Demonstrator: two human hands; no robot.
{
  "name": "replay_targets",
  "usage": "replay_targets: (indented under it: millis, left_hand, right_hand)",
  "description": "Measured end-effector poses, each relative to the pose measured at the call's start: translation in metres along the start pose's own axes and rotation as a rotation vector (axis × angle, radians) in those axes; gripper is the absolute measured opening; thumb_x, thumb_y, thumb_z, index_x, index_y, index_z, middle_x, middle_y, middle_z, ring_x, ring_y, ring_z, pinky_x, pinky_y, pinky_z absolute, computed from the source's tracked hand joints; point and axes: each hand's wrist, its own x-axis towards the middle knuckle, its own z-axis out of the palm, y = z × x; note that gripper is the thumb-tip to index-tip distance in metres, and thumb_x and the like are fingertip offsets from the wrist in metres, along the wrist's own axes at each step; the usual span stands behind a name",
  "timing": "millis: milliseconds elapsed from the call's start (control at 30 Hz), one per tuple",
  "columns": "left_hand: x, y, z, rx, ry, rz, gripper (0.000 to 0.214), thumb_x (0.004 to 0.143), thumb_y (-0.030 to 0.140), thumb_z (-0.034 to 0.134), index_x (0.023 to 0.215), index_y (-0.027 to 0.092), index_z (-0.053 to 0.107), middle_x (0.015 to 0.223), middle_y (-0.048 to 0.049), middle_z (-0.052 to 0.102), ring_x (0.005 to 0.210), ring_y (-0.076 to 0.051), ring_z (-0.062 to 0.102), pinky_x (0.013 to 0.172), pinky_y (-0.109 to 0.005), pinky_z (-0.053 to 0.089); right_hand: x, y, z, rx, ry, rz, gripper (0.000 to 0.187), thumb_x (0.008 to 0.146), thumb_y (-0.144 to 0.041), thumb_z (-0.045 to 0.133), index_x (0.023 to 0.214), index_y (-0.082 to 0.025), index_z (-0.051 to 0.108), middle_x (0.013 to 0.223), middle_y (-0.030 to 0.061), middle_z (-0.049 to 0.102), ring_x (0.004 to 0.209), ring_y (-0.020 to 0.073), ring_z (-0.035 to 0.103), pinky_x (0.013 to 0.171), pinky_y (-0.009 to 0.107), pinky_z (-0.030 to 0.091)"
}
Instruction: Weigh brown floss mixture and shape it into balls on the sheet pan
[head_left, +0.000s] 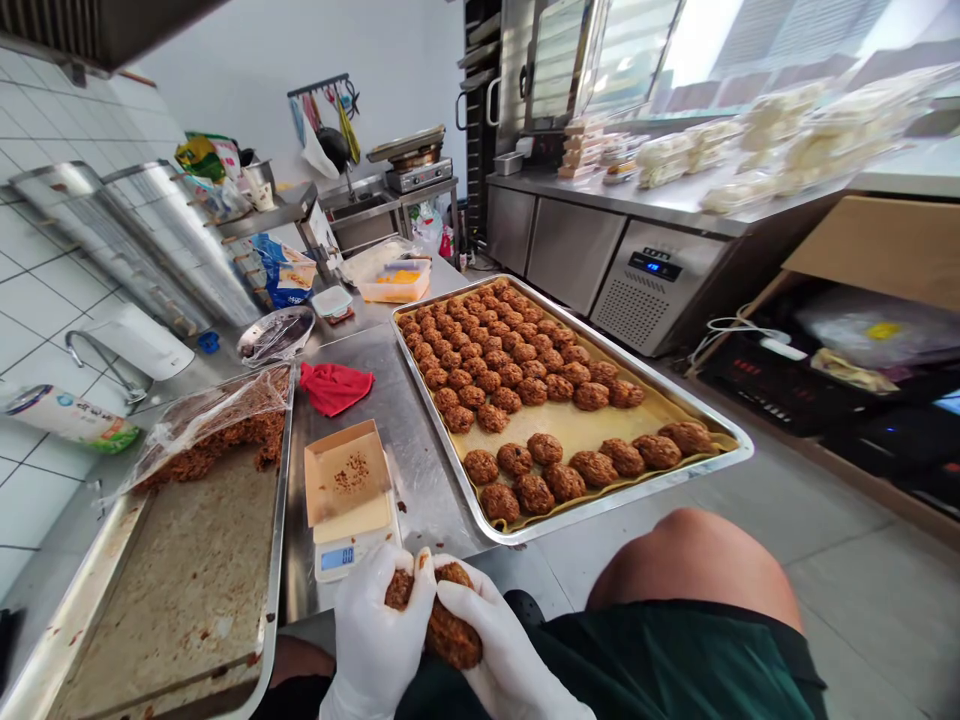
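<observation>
Both hands wear white gloves and meet low in the middle of the view. My left hand (381, 632) is closed around a brown filling lump (398, 590), mostly covered by the fingers. My right hand (504, 640) is wrapped round a brown filling ball (454, 640) with a shredded surface. Whether the two pieces join behind the thumbs I cannot tell. Just beyond the hands stands a digital scale (339, 557) reading 0.0, bearing a brown paper tray (321, 490) with crumbs. Rows of similar balls (532, 391) sit on a lined baking tray (731, 455) to the right.
At left, a large metal tray (172, 580) holds loose brown shredded filling (225, 440) under plastic film (217, 405). A red cloth (336, 388) lies behind the scale. Farther back are a plastic tub (394, 288) and a foil-like bowl (276, 335). My bare knee (690, 560) is below the baking tray.
</observation>
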Motion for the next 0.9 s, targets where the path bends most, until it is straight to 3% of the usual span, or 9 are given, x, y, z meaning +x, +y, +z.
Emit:
replay_targets:
  millis: [67, 167, 233, 300, 400, 533, 600, 733, 900]
  left_hand:
    - [0.005, -0.003, -0.004, -0.015, -0.022, -0.095, 0.027, 0.085, 0.034, 0.066, 0.064, 0.021, 0.054, 0.057, 0.0054, 0.054, 0.053, -0.011, 0.052, 0.057, -0.023, 0.042]
    - [0.021, -0.015, -0.021, -0.039, 0.047, -0.281, 0.032, 0.086, 0.043, 0.063, 0.065, 0.021, 0.055, 0.055, 0.0055, 0.053, 0.052, -0.012, 0.052, 0.054, -0.023, 0.042]
    - [0.038, -0.026, -0.036, -0.066, 0.079, -0.325, 0.029, 0.091, 0.045, 0.057, 0.074, 0.021, 0.059, 0.061, 0.0038, 0.058, 0.057, -0.014, 0.056, 0.057, -0.023, 0.045]
    - [0.058, -0.036, -0.048, -0.052, 0.026, -0.225, 0.023, 0.093, 0.042, 0.053, 0.089, 0.021, 0.062, 0.082, -0.0004, 0.065, 0.077, -0.017, 0.063, 0.07, -0.027, 0.051]
    - [0.089, -0.05, -0.051, 0.102, -0.094, 0.014, 0.016, 0.092, 0.031, 0.051, 0.1, 0.021, 0.062, 0.111, -0.0074, 0.061, 0.109, -0.023, 0.06, 0.098, -0.038, 0.047]
    - [0.114, -0.069, -0.05, 0.195, -0.201, 0.126, 0.02, 0.087, 0.022, 0.053, 0.104, 0.02, 0.063, 0.121, -0.01, 0.058, 0.118, -0.025, 0.056, 0.104, -0.043, 0.044]
    - [0.112, -0.078, -0.058, 0.205, -0.18, 0.117, 0.024, 0.088, 0.02, 0.05, 0.108, 0.02, 0.063, 0.124, -0.0097, 0.059, 0.121, -0.025, 0.055, 0.107, -0.044, 0.042]
    - [0.084, -0.083, -0.076, 0.226, -0.003, 0.003, 0.024, 0.093, 0.022, 0.046, 0.11, 0.024, 0.062, 0.119, -0.0058, 0.064, 0.115, -0.024, 0.059, 0.104, -0.042, 0.044]
    - [0.052, -0.083, -0.059, 0.402, -0.077, 0.09, 0.023, 0.094, 0.026, 0.049, 0.111, 0.023, 0.064, 0.115, -0.008, 0.065, 0.108, -0.026, 0.06, 0.097, -0.044, 0.046]
  right_hand:
    - [-0.003, -0.001, -0.004, 0.051, -0.074, 0.047, 0.02, 0.077, -0.023, 0.068, 0.095, -0.016, 0.07, 0.083, 0.0064, 0.071, 0.075, 0.0188, 0.067, 0.069, 0.03, 0.052]
    - [-0.009, -0.007, -0.006, 0.11, -0.231, 0.099, 0.022, 0.075, -0.03, 0.066, 0.09, -0.013, 0.069, 0.077, 0.0086, 0.069, 0.066, 0.0199, 0.065, 0.054, 0.028, 0.049]
    - [-0.01, -0.01, -0.006, 0.125, -0.235, 0.089, 0.024, 0.076, -0.031, 0.065, 0.09, -0.011, 0.068, 0.078, 0.0097, 0.068, 0.066, 0.0199, 0.065, 0.054, 0.027, 0.048]
    - [-0.007, -0.01, -0.007, 0.163, -0.136, 0.09, 0.022, 0.079, -0.028, 0.063, 0.092, -0.012, 0.068, 0.081, 0.0087, 0.069, 0.07, 0.0192, 0.066, 0.058, 0.027, 0.048]
    - [0.001, -0.004, -0.009, 0.253, -0.02, 0.168, 0.018, 0.083, -0.028, 0.061, 0.091, -0.014, 0.069, 0.083, 0.0072, 0.071, 0.074, 0.0181, 0.067, 0.063, 0.027, 0.049]
    - [0.005, 0.006, -0.013, 0.314, 0.046, 0.246, 0.02, 0.085, -0.031, 0.062, 0.089, -0.013, 0.069, 0.083, 0.008, 0.074, 0.075, 0.0185, 0.068, 0.065, 0.027, 0.049]
    - [0.004, 0.007, -0.016, 0.322, 0.086, 0.264, 0.02, 0.085, -0.032, 0.063, 0.087, -0.013, 0.07, 0.081, 0.0077, 0.075, 0.075, 0.0191, 0.069, 0.067, 0.028, 0.049]
    - [0.005, 0.005, -0.026, 0.325, 0.149, 0.233, 0.018, 0.084, -0.032, 0.065, 0.09, -0.015, 0.071, 0.085, 0.0067, 0.077, 0.077, 0.0204, 0.071, 0.072, 0.032, 0.051]
    - [0.011, 0.006, -0.034, 0.339, 0.127, 0.24, 0.023, 0.086, -0.031, 0.063, 0.098, -0.014, 0.072, 0.091, 0.009, 0.079, 0.084, 0.0231, 0.072, 0.083, 0.039, 0.052]
